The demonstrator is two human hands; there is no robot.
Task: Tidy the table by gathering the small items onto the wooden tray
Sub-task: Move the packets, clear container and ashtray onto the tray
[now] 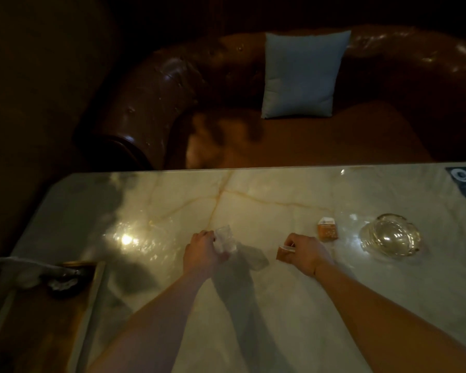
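Observation:
My left hand grips a small clear glass just above the marble table, near its middle. My right hand is closed on a small orange packet, held low over the table. A second orange packet lies flat on the table to the right of that hand. The wooden tray sits at the lower left, with a dark object on its far end; most of the tray is in shadow.
A clear glass ashtray stands at the right. A dark card lies at the far right corner. A brown leather sofa with a light blue cushion runs behind the table's far edge.

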